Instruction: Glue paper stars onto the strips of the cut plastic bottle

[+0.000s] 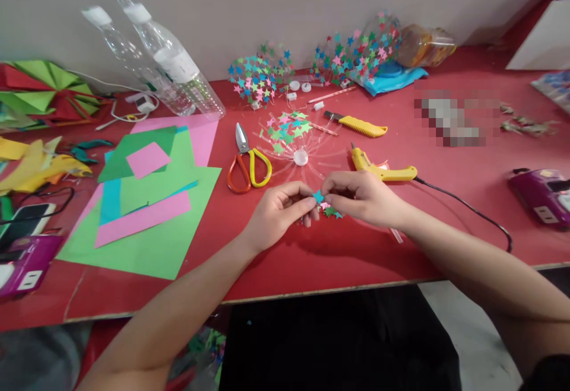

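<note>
L hand & R hand grips were narrow, pinching blue star btwn them over table, prob. for fine control; glue gun lay nr R hand, prob. for quick reach.

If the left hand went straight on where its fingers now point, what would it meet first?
Probably the right hand, just past the blue star that the left hand holds, though depth is unclear in this view.

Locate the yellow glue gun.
In the head view, the glue gun lies right of centre on the red table, just beyond the right hand and nearer than the yellow box cutter.
</note>
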Action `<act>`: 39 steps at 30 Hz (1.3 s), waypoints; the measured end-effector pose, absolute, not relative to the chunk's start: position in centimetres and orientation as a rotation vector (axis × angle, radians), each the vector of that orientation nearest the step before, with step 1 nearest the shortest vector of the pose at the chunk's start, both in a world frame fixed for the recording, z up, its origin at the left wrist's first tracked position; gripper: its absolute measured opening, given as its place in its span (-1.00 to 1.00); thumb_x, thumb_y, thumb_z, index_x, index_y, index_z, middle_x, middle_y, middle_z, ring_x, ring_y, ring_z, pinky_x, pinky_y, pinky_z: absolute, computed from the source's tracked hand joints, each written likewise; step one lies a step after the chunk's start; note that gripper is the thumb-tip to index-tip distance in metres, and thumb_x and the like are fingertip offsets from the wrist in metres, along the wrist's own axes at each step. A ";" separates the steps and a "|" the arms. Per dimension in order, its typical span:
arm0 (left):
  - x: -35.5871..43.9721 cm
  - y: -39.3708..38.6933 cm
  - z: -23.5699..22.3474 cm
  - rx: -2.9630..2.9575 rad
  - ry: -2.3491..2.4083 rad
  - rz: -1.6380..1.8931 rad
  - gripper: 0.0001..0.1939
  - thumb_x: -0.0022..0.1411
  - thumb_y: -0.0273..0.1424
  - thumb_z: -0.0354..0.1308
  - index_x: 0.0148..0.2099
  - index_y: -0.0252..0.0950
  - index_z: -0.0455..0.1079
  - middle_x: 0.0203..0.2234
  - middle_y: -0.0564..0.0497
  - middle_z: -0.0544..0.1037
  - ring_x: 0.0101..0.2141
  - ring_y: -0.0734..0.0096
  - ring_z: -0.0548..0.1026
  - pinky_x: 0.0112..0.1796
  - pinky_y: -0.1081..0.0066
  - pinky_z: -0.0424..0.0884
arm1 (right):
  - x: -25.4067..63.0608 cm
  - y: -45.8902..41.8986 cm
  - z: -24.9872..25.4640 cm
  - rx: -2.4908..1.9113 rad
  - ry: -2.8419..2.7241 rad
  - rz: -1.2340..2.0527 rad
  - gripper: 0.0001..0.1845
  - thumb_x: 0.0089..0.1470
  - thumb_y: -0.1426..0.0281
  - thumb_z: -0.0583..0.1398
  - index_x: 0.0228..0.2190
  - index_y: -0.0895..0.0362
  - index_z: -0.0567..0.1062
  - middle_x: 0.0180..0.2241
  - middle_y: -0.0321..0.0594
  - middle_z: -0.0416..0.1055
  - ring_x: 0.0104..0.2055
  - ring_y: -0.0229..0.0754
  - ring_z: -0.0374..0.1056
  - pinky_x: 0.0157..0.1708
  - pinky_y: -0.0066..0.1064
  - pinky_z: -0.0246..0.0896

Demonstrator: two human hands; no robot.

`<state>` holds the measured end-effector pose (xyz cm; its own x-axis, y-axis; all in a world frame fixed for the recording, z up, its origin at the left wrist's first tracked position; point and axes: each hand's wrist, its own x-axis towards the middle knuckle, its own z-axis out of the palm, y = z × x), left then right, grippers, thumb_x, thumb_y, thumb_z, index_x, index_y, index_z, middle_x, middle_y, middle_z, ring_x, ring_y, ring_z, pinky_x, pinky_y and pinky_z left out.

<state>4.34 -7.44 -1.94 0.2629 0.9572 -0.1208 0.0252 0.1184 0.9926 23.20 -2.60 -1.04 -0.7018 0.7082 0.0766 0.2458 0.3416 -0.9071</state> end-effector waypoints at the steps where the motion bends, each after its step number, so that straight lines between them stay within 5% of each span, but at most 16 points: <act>1: 4.6 -7.3 -1.7 1.259 1.089 0.941 -0.88 0.19 -0.37 0.16 -0.37 -0.31 0.39 -0.55 0.05 0.53 -0.58 0.55 0.44 -0.50 0.51 0.37 | 23.3 -2.4 -0.6 -0.834 -2.158 1.300 -0.89 0.08 0.43 0.11 -0.44 0.17 0.41 -0.58 -0.41 0.27 -0.57 -0.42 0.13 -0.54 -0.54 0.01; 4: 5.2 -7.0 -1.4 1.304 1.143 1.047 -0.91 0.18 -0.42 0.14 -0.38 -0.30 0.37 -0.58 0.08 0.50 -0.59 0.57 0.42 -0.51 0.52 0.36 | 24.7 -1.7 1.1 -0.853 -2.330 1.074 -0.86 0.10 0.41 0.08 -0.41 0.16 0.43 -0.58 -0.39 0.30 -0.56 -0.39 0.16 -0.51 -0.51 0.01; 9: 5.2 -7.2 -2.5 1.356 1.241 1.215 -0.90 0.22 -0.41 0.11 -0.36 -0.28 0.36 -0.56 0.09 0.49 -0.58 0.59 0.42 -0.51 0.54 0.37 | 29.3 -0.6 0.8 -1.396 -2.771 0.012 -0.76 0.08 0.46 0.08 -0.19 0.14 0.45 -0.24 -0.10 0.47 -0.25 -0.12 0.34 -0.34 -0.35 0.07; 13: 4.5 -7.3 -3.0 1.426 1.249 1.237 -0.89 0.23 -0.41 0.11 -0.37 -0.27 0.36 -0.57 0.08 0.49 -0.58 0.60 0.40 -0.50 0.53 0.38 | 30.9 0.1 -2.9 -1.541 -2.863 -0.298 -0.63 0.03 0.48 0.09 -0.09 0.19 0.41 -0.11 -0.01 0.42 -0.18 -0.04 0.32 -0.31 -0.31 0.06; 18: 4.1 -7.4 -2.9 1.437 1.252 1.254 -0.90 0.24 -0.40 0.11 -0.36 -0.25 0.35 -0.57 0.09 0.48 -0.58 0.59 0.41 -0.51 0.52 0.38 | 30.4 1.2 -5.0 -1.428 -2.790 -0.056 -0.72 0.00 0.49 0.11 -0.19 0.22 0.43 -0.20 0.01 0.43 -0.27 -0.10 0.33 -0.34 -0.32 0.11; 25: 3.6 -7.1 -2.7 1.367 1.319 1.371 -0.93 0.20 -0.38 0.13 -0.34 -0.26 0.35 -0.56 0.08 0.51 -0.61 0.57 0.41 -0.56 0.51 0.34 | 28.9 0.9 -0.1 -1.072 -2.183 0.295 -0.75 -0.01 0.39 0.20 -0.22 0.11 0.39 -0.32 -0.17 0.34 -0.35 -0.18 0.26 -0.37 -0.29 0.16; 30: 3.4 -7.0 -2.7 1.372 1.354 1.403 -0.93 0.21 -0.39 0.13 -0.33 -0.26 0.35 -0.55 0.09 0.51 -0.61 0.58 0.38 -0.55 0.52 0.32 | 25.5 -1.5 -0.7 -0.784 -2.125 0.366 -0.91 0.06 0.36 0.22 -0.33 0.04 0.40 -0.28 -0.19 0.40 -0.23 -0.13 0.35 -0.22 -0.22 0.29; 39: 3.1 -7.2 -2.5 1.459 1.525 1.411 -0.89 0.24 -0.42 0.10 -0.37 -0.27 0.33 -0.55 0.09 0.50 -0.58 0.57 0.38 -0.52 0.52 0.31 | 25.0 -3.0 -2.6 -0.596 -2.263 0.601 -0.77 0.18 0.20 0.13 -0.42 0.08 0.36 -0.50 -0.24 0.33 -0.45 -0.22 0.25 -0.44 -0.33 0.20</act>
<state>3.12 -7.17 -2.47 -0.2215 0.9448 0.2414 0.3144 -0.1651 0.9348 25.03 -3.02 -2.57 -0.6419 0.5691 0.5139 0.2391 0.7853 -0.5711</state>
